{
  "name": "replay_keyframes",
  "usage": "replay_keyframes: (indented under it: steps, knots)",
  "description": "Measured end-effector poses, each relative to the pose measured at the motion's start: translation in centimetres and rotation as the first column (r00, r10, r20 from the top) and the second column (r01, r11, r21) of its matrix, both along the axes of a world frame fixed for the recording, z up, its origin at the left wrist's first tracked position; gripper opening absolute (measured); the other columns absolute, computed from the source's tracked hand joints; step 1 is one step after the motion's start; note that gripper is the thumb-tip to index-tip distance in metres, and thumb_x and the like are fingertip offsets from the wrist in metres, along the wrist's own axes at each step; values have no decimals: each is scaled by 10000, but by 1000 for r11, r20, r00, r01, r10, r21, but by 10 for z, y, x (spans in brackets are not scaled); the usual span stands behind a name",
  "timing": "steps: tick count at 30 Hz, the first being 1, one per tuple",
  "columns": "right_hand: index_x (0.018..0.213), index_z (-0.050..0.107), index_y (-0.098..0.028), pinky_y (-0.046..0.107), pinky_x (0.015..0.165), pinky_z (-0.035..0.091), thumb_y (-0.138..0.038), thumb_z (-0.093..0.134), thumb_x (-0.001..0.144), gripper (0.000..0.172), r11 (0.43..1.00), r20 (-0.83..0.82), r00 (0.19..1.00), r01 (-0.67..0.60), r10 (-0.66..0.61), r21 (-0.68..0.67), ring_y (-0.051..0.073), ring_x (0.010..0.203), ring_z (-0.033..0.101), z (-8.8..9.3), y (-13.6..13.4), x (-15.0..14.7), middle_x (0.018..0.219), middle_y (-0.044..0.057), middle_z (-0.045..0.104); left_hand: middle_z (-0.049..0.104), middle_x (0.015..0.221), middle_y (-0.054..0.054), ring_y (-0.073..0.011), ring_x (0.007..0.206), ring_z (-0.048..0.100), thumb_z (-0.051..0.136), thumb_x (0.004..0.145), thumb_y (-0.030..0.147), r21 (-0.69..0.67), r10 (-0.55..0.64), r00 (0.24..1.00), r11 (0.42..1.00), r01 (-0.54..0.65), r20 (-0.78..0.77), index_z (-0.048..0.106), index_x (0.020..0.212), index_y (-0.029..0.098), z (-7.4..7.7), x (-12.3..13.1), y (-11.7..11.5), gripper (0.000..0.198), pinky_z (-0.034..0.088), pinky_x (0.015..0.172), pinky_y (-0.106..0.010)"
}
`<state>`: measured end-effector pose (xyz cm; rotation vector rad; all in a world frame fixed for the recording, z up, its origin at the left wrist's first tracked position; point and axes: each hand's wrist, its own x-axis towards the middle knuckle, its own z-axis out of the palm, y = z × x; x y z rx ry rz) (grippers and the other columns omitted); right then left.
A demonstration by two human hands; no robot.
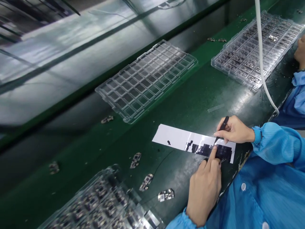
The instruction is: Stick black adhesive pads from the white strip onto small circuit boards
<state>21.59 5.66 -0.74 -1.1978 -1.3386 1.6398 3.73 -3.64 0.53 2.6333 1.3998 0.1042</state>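
Note:
A white backing strip (175,135) lies on the green bench, with black die-cut stickers (202,149) along its right part. My right hand (234,129) pinches black tweezers (224,123), their tips down at the stickers. From the near side, my left hand (206,179) reaches over the strip's edge. Its index finger is stretched out and presses on the stickers close to the tweezer tips; the other fingers are curled, and I see nothing held in them. One small black piece (169,142) sits alone on the white part.
Small circuit boards (166,195) lie loose left of my left hand. A clear compartment tray (145,79) stands beyond the strip. Filled trays are at lower left (102,203) and upper right (252,51). A white cable (260,57) hangs near another person's hand (300,52).

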Motion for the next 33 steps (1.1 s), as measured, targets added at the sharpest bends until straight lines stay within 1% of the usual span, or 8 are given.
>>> replay_keyframes:
  steps: [6,16,21,23,24,27,30,33]
  knots:
    - [686,551,-150,182,374,431,-317,714,662,234,998,45,999,-12,9,67,91,402,568,2,-1,0,506,-37,567,573,1306,-95,-178,691,593,410,901,171,-8,4,1000,1000,-4,22,544,843,203,0,0,0,149,463,516,-298]
    - [673,559,-146,174,346,402,-328,737,647,256,1000,-18,1000,-7,7,-30,89,379,556,4,0,0,485,-43,559,574,1307,-86,-177,699,597,412,903,173,-39,24,999,999,-23,38,551,845,200,0,0,0,153,462,530,-298]
    - [656,558,-139,168,323,404,-341,755,622,284,995,-64,995,69,-73,-69,91,338,541,6,1,-2,425,-47,548,599,1273,-109,-174,696,607,435,898,196,-216,148,957,972,-94,250,588,845,195,1,-3,2,163,478,600,-307]
    - [663,556,-136,170,309,406,-362,759,622,306,987,-87,986,134,-142,-87,100,318,534,7,4,-2,388,-46,539,653,1177,-120,-139,598,578,481,887,252,-394,348,848,901,-183,401,613,833,192,1,-8,4,155,466,559,-285]
    - [668,554,-136,170,300,403,-375,760,623,319,979,-101,977,180,-190,-92,105,310,533,7,6,-1,378,-41,541,693,1067,-117,-121,538,546,515,873,286,-501,483,748,833,-233,454,622,829,187,1,-12,5,153,447,517,-269]
    - [682,550,-133,172,286,412,-402,771,610,355,924,-174,908,373,-382,-82,109,322,555,7,18,7,473,1,629,632,596,-18,-86,421,450,611,810,371,-765,806,319,582,-275,498,615,792,165,-1,-20,10,207,377,428,-222]
    - [677,551,-133,166,286,425,-399,788,590,367,858,-258,823,509,-507,-61,99,338,569,8,28,13,592,33,691,539,493,42,-70,419,450,696,734,379,-869,883,-2,461,-180,469,600,815,144,-3,-22,15,267,381,436,-196]
    - [676,542,-139,164,282,423,-389,789,597,360,887,-290,842,458,-455,-63,98,326,563,10,26,9,589,33,693,641,615,4,-67,455,497,764,659,345,-906,900,-121,405,-122,418,579,952,122,-4,-21,19,411,428,461,-192]
